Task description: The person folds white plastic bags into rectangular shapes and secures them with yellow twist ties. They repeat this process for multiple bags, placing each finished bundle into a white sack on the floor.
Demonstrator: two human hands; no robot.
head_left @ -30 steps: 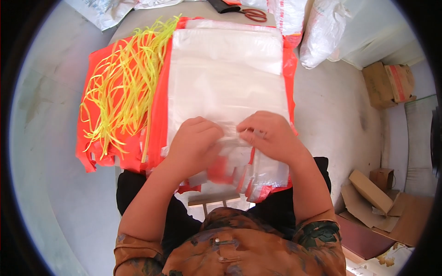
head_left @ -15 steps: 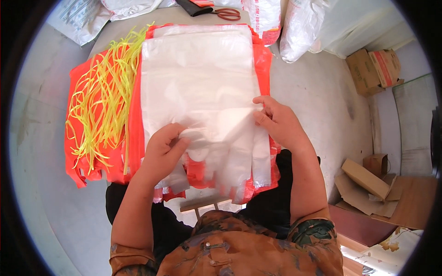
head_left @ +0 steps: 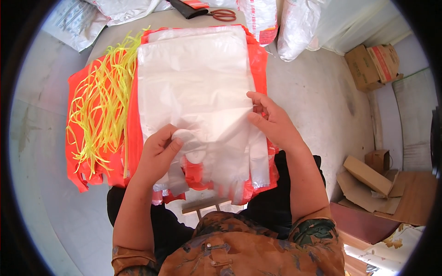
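A clear plastic bag point(head_left: 193, 73) with cut-out handles lies on top of a stack in front of me. Red plastic bags point(head_left: 258, 69) stick out from under it along the far and right edges. My left hand point(head_left: 158, 152) pinches the near left part of the clear bag between thumb and fingers. At the right edge, my right hand point(head_left: 272, 123) has its thumb and curled fingers on the same bag, and the film between the hands is lifted and creased. The near handle ends look blurred.
Yellow strips point(head_left: 103, 106) lie loosely over more red bags point(head_left: 76, 158) at the left. Red-handled scissors point(head_left: 224, 15) rest at the table's far end beside a black item point(head_left: 189, 9). White sacks point(head_left: 299, 30) stand beyond. Cardboard boxes point(head_left: 363, 69) sit on the right.
Both hands keep their hold on the clear bag, with the right hand slightly farther left and up. The whole view has shifted a little.
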